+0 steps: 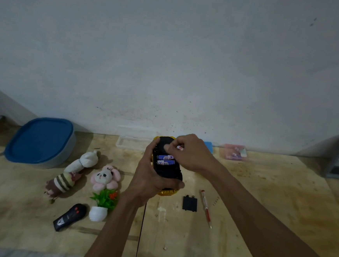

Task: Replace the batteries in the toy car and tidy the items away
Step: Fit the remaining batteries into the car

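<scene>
The right hand (191, 152) curls its fingers around a small battery (180, 147), whose white and red end peeks out between them, just above the far part of the open battery bay. The left hand (150, 179) grips the toy car (168, 173) from the left side, thumb wrapped under its near end and fingers hooked over the far edge. The car is held upside down above the wooden table (260, 196), black underside up, yellow body showing at both ends. Two blue batteries (165, 160) lie side by side in the bay.

On the table just right of the car's near end lies the black battery cover (190, 203), and beside it a red pen (206, 208). To the left sit two plush toys (92, 175), a small potted plant (102, 204) and a black remote control (70, 217). At the far left stands a container with a blue lid (42, 139). Along the wall, behind the hands, are a clear tray (132, 142), a blue box (208, 146) and a pinkish box (233, 152), blurred.
</scene>
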Tool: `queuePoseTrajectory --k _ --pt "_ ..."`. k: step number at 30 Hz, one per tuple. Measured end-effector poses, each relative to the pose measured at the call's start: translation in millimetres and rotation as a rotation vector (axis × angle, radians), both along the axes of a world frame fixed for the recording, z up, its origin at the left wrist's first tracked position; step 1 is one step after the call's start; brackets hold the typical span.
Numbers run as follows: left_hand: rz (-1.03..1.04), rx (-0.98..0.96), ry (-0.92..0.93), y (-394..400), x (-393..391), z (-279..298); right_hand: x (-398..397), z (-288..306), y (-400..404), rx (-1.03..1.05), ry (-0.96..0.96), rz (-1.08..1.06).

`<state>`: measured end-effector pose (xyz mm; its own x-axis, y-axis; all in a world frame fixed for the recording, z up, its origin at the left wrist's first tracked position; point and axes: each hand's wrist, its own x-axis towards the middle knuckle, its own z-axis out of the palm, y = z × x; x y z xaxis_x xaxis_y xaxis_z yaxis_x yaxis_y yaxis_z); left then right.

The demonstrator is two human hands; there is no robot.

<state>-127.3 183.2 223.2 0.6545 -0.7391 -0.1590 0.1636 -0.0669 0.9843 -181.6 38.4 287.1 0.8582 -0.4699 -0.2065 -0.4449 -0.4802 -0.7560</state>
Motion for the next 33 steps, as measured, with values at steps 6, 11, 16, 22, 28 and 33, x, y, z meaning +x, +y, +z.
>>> queuePoseTrajectory --k 6,11,16,22,28,33 --pt "0.019 -0.004 0.058 5 0 -7 -14 6 -7 0.496 -0.164 -0.07" --pt "0.039 0.0 0.045 3 -3 -5 -24 -18 6 0.695 -0.345 -0.345" --pt "0.046 -0.016 0.048 3 -3 -4 -34 -39 20 0.453 -0.393 -0.428" --pt "0.08 -0.039 0.04 4 -4 0 -37 -48 24 0.24 -0.363 -0.404" --pt "0.079 -0.048 0.06 4 -7 -3 -37 -56 32 0.26 -0.326 -0.403" --pt "0.071 -0.039 0.019 8 -8 -6 -38 -59 36 0.119 -0.287 -0.334"
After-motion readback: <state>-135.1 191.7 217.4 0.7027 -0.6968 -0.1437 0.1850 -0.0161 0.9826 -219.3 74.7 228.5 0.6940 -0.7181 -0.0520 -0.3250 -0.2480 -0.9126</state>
